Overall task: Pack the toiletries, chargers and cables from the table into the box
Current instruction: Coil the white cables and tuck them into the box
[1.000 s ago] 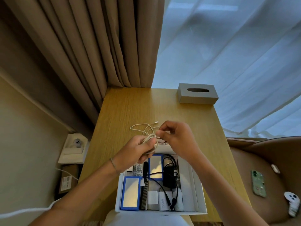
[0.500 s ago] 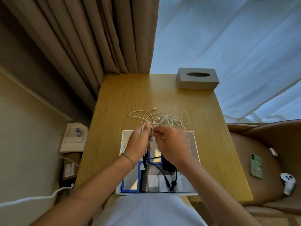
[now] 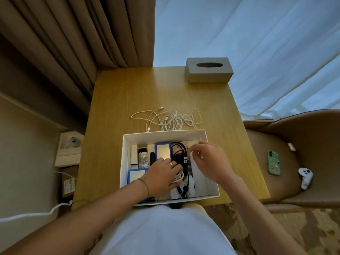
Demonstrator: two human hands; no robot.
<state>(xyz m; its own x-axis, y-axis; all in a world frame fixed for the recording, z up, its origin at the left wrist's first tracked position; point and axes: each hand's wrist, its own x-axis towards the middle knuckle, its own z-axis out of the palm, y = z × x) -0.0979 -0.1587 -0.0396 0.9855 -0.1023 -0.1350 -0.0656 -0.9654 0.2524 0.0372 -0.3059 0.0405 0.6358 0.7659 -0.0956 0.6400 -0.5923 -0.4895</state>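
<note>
Coiled white cable bundle (image 3: 178, 178) now down inside the open white cardboard box (image 3: 163, 134), no longer held up over the wooden bench (image 3: 119, 100) as a second ago; left hand (image 3: 162, 174) pressed over it, fingers curled around the coil, tucking it beside the tangled black charger lead (image 3: 179, 153). Right hand (image 3: 211, 161) let go of the coil, hovering loose over the box's right side, grasping nothing. One cable packed, then. Loose tangle of white cables (image 3: 172, 119) left on the bench just beyond the box's far wall, probably next.
</note>
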